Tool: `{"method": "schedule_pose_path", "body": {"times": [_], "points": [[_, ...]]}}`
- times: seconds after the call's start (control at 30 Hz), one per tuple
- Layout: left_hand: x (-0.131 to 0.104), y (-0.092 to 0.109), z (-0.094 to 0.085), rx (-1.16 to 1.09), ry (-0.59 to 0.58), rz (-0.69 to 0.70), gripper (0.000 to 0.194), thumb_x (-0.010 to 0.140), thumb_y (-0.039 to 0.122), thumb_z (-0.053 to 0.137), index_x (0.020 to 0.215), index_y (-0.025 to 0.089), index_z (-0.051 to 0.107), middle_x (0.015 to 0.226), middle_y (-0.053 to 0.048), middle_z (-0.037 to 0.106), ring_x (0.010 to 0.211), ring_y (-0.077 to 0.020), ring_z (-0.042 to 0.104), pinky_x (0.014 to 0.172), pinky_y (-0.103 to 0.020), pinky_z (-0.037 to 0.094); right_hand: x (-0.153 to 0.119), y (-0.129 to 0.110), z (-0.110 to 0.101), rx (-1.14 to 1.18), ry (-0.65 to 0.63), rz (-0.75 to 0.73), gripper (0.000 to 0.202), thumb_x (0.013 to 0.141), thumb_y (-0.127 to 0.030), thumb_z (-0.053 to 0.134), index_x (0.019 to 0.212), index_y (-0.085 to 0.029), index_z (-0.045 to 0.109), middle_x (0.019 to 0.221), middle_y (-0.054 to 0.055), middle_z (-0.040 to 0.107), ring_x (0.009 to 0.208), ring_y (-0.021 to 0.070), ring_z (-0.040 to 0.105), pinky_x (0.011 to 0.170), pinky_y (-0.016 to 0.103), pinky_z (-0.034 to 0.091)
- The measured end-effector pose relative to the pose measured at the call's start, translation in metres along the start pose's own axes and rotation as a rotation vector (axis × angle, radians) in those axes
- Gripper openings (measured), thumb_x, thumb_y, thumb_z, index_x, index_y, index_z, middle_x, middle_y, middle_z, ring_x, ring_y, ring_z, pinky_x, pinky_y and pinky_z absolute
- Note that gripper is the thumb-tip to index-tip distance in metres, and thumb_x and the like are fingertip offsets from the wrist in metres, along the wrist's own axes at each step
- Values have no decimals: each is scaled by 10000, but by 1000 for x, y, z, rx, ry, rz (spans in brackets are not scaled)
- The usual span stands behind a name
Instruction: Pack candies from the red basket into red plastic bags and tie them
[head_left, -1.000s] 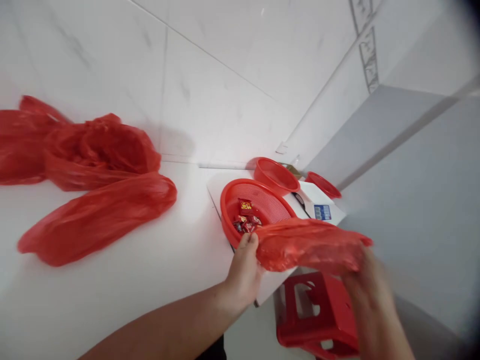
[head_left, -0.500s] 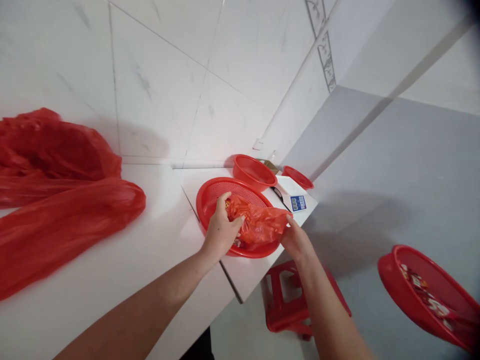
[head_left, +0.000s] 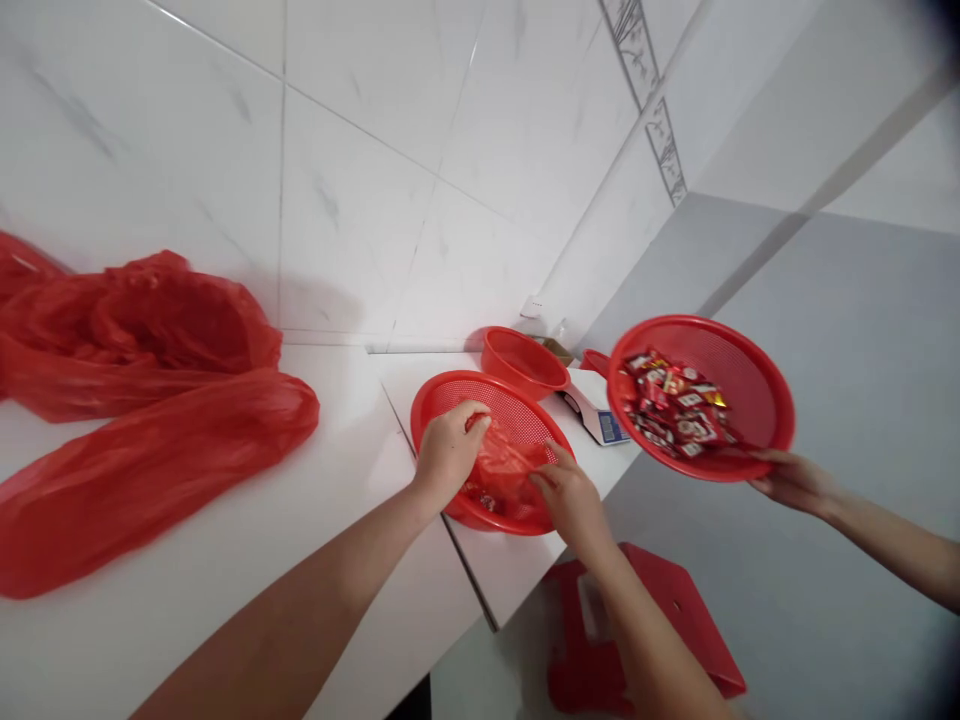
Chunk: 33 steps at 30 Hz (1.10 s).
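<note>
A thin red plastic bag [head_left: 508, 462] is stretched between my two hands, over a red mesh basket [head_left: 450, 385]. My left hand [head_left: 452, 445] pinches the bag's left end at the basket's left side. On the right, my right hand [head_left: 568, 490] closes its fingertips on the other end, near the rim. A few small wrapped pieces [head_left: 487, 500] show at the bottom of the basket, partly hidden by the bag. Another person's hand [head_left: 795, 482] holds up a second red basket [head_left: 750, 380] with many wrapped sweets [head_left: 679, 400] in it, to the right of mine.
Large red plastic bags [head_left: 150, 470] lie on the white table [head_left: 360, 560] at left. Behind my basket stand a red basin [head_left: 525, 362] and a white scale [head_left: 600, 412] with a blue panel. A red stool [head_left: 675, 620] is below the table's right edge.
The other person's basket has come up and left, nearer the table and scale. My right hand has moved inward and lower over my basket, and the bag now sits deeper in it.
</note>
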<state>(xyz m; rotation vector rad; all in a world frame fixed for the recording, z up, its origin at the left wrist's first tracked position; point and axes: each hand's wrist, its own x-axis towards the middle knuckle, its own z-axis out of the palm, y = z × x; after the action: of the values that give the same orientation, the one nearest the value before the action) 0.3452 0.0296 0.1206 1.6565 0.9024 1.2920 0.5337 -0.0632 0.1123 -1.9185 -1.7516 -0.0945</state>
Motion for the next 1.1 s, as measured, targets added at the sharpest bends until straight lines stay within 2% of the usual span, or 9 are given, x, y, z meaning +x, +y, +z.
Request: {"method": "schedule_pose_path", "body": {"times": [0.17, 0.33, 0.4, 0.5, 0.63, 0.77, 0.87, 0.97, 1.1], "points": [[12, 10, -13, 388, -33, 161, 319, 895, 384, 416, 716, 204, 609, 630, -12, 602, 632, -178, 554, 576, -294, 348, 16, -13, -26, -203, 366, -71, 302, 892, -379, 460, 821, -198, 692, 1087, 91, 618, 932, 209, 582, 810, 325, 443], [17, 27, -15, 326, -117, 249, 259, 788, 465, 588, 799, 206, 579, 734, 4, 585, 660, -169, 532, 557, -282, 346, 36, -27, -53, -237, 507, -65, 351, 907, -360, 397, 734, -171, 637, 826, 70, 645, 750, 173, 562, 661, 275, 393], [20, 30, -16, 330, -136, 314, 211, 748, 378, 658, 847, 205, 590, 842, -14, 580, 757, -183, 538, 623, -291, 391, 42, -31, -61, -291, 531, -43, 354, 895, -363, 406, 692, -169, 620, 786, 71, 641, 715, 173, 545, 625, 276, 368], [23, 32, -19, 367, -39, 434, 25, 781, 178, 588, 792, 184, 609, 953, -48, 552, 932, -209, 505, 796, -326, 411, 50, -33, -72, -344, 572, -58, 357, 890, -364, 396, 695, -169, 623, 767, 69, 637, 689, 172, 537, 610, 279, 357], [26, 34, -20, 264, 34, 467, 132, 773, 72, 511, 771, 171, 598, 1003, -49, 545, 984, -197, 491, 846, -322, 416, 57, -34, -79, -341, 623, -159, 355, 892, -366, 395, 726, -168, 639, 738, 64, 629, 698, 179, 553, 644, 293, 391], [29, 35, -20, 53, 49, 375, 166, 755, 41, 487, 792, 176, 577, 966, -35, 555, 881, -156, 534, 798, -297, 443, 61, -34, -79, -334, 681, -229, 330, 903, -350, 411, 783, -164, 655, 748, 62, 638, 722, 191, 578, 658, 304, 431], [24, 33, -22, -122, 7, 205, 181, 726, 64, 530, 843, 190, 586, 952, -31, 582, 897, -169, 552, 817, -316, 446, 53, -42, -71, -288, 755, -304, 251, 904, -295, 443, 869, -174, 660, 787, 53, 660, 747, 189, 614, 683, 305, 468], [6, 28, -29, -396, -161, -51, 285, 718, 140, 601, 991, 218, 578, 1028, -46, 596, 939, -197, 575, 829, -345, 453, 29, -59, -51, -196, 770, -454, 216, 888, -165, 457, 1019, -192, 627, 959, 66, 677, 930, 209, 629, 810, 346, 490], [-38, 16, -43, -944, -498, -392, 594, 743, 188, 610, 1283, 314, 397, 1088, -48, 598, 971, -206, 592, 848, -382, 447, -23, -86, -12, -39, 536, -734, 328, 861, -73, 455, 1141, -202, 569, 1161, 108, 611, 1086, 221, 583, 863, 374, 515]]}}
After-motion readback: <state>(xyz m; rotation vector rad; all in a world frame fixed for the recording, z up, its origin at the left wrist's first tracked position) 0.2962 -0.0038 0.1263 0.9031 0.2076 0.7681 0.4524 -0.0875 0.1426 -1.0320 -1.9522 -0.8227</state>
